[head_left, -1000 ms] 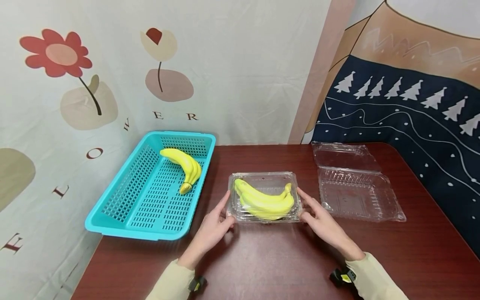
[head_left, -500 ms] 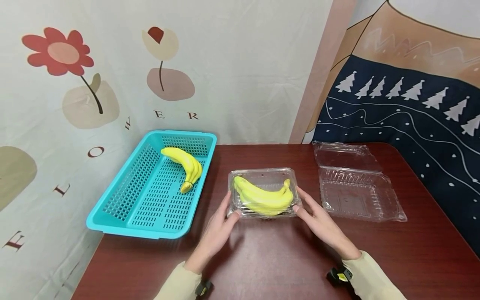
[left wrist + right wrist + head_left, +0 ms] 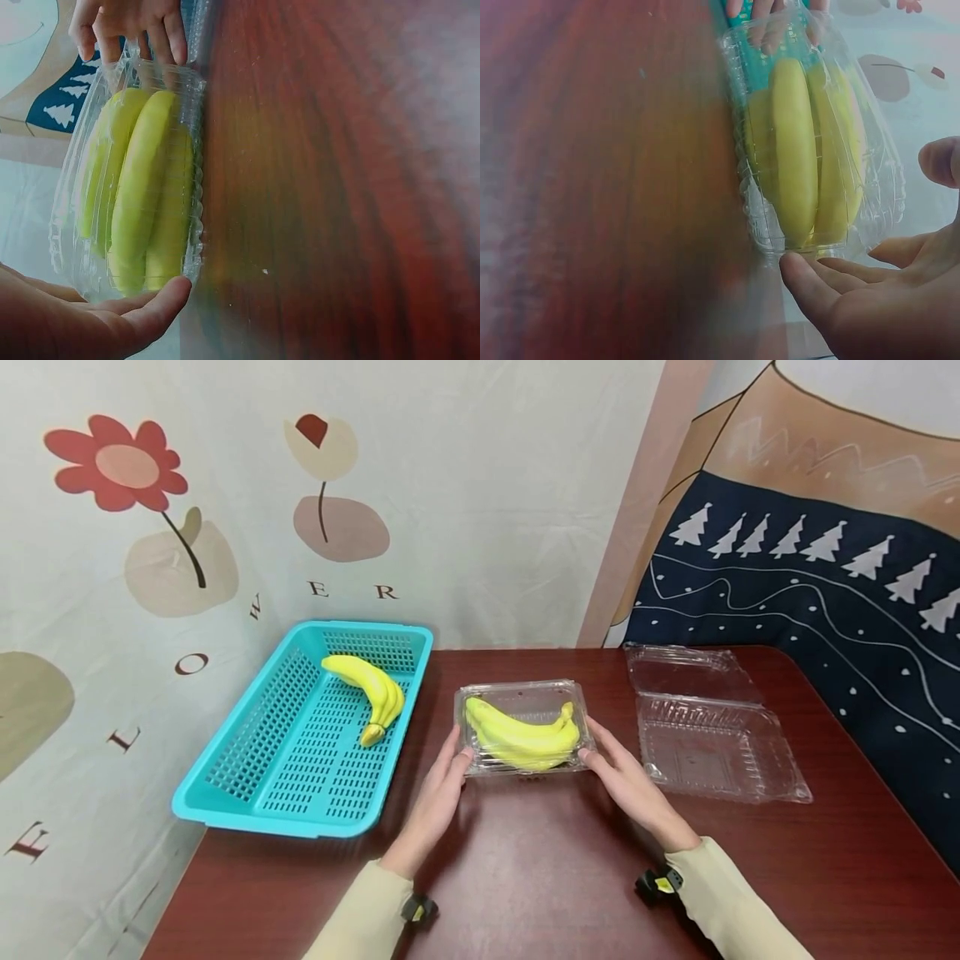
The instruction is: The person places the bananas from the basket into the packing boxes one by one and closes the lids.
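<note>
A clear plastic clamshell box [image 3: 487, 765] holds a bunch of yellow bananas [image 3: 525, 739], its lid lying over them. At its left end my left hand [image 3: 438, 789] grips it, thumb on the near corner and fingers along the side. My right hand [image 3: 626, 781] holds the opposite end the same way. The left wrist view shows the thumb [image 3: 161, 307] against the box's lower edge; in the right wrist view the thumb [image 3: 806, 285] touches the end of the box. Whether the box rests on the table or is slightly raised, I cannot tell.
A turquoise basket [image 3: 247, 814] stands on the left with another bunch of bananas [image 3: 371, 693] in it. Right of my hands lies a second clamshell box [image 3: 712, 760], opened flat. The dark red table [image 3: 525, 877] meets a printed cloth backdrop [image 3: 487, 527] behind.
Both hands have moved the box with the bananas away from me and slightly left. The thumbs have come up onto its near edge. Basket and second box stay put.
</note>
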{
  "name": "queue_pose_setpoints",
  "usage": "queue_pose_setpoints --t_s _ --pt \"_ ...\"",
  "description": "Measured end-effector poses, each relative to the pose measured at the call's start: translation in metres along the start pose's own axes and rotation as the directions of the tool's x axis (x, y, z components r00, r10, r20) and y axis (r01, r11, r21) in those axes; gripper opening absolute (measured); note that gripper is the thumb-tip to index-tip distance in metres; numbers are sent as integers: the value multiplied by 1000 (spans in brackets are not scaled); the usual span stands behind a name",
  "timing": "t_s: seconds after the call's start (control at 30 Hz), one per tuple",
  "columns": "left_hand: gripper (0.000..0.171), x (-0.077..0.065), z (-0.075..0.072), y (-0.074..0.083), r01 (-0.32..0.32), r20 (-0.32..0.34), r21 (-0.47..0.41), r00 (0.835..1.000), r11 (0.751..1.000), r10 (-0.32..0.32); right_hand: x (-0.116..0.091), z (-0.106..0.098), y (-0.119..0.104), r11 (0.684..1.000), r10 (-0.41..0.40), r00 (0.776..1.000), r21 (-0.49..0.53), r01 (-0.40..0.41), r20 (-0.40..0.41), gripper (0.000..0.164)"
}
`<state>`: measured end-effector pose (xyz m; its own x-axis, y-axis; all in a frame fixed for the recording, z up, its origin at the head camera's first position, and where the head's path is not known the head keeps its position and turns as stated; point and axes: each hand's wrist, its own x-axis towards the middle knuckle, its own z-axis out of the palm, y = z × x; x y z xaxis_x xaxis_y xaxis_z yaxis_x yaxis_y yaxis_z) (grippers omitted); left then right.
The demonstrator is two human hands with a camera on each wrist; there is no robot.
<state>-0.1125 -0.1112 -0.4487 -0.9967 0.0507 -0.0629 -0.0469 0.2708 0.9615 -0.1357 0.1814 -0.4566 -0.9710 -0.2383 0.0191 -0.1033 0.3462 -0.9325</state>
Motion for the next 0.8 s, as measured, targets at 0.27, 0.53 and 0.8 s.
queue_pose_setpoints --t_s 0.27,0.53,0.8 --pt "70 15 3 1 13 -29 -58 999 998 -15 15 3 -1 999 28 1000 22 -27 -13 64" --pt "69 27 7 3 45 -77 -58 996 997 -50 30 6 0 999 22 999 32 -21 -46 65" --pt "70 37 10 3 32 -94 -52 995 998 -37 40 7 1 998 57 996 25 -56 -62 66"
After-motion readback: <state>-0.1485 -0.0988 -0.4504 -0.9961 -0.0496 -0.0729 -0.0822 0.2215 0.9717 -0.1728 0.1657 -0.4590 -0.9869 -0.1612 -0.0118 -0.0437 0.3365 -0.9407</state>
